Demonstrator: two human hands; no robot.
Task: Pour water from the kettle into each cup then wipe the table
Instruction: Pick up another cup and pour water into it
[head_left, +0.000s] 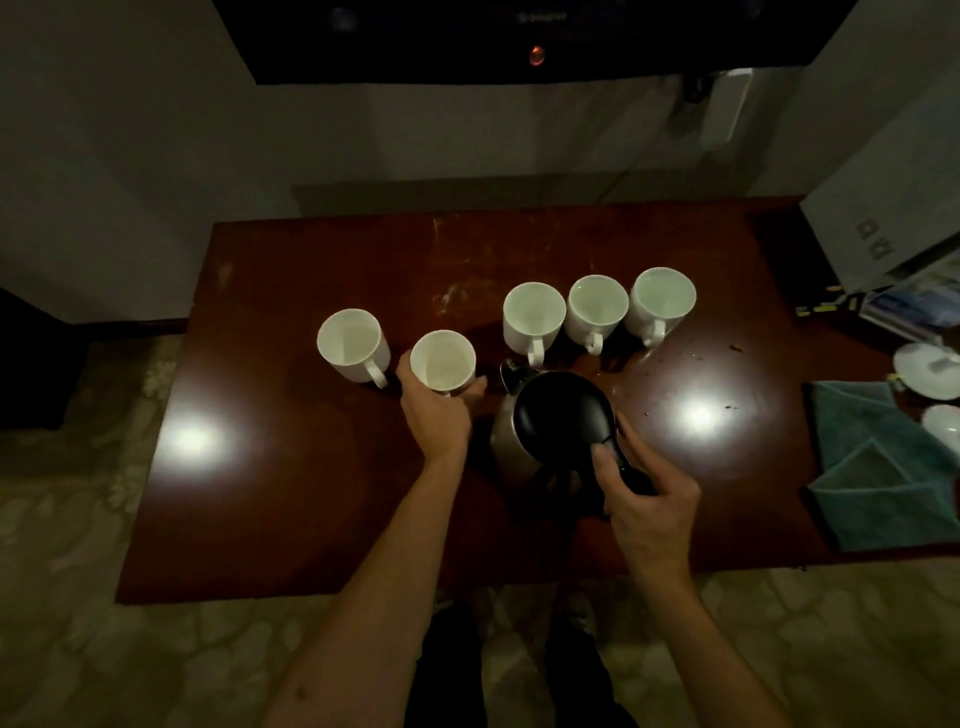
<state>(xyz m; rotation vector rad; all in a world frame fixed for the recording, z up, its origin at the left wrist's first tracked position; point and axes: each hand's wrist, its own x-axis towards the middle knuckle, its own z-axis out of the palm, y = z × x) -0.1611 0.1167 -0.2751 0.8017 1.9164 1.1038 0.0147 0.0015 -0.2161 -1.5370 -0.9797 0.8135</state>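
Note:
Several white cups stand in a row on the dark red table (291, 499). My left hand (435, 415) grips the second cup from the left (442, 361) around its near side. The leftmost cup (353, 344) stands beside it. To the right stand a third cup (533, 316), a fourth cup (597, 307) and a fifth cup (663, 300). My right hand (649, 501) holds the black handle of the steel kettle (558, 415), whose black lid faces up and whose spout points toward the cups. A folded teal cloth (878, 467) lies at the table's right edge.
White saucers or lids (927, 371) sit at the far right beside the cloth. Crumbs speckle the table near the right-hand cups. A white box (893, 208) and papers stand at the back right. A dark appliance with a red light (536, 54) hangs above the wall.

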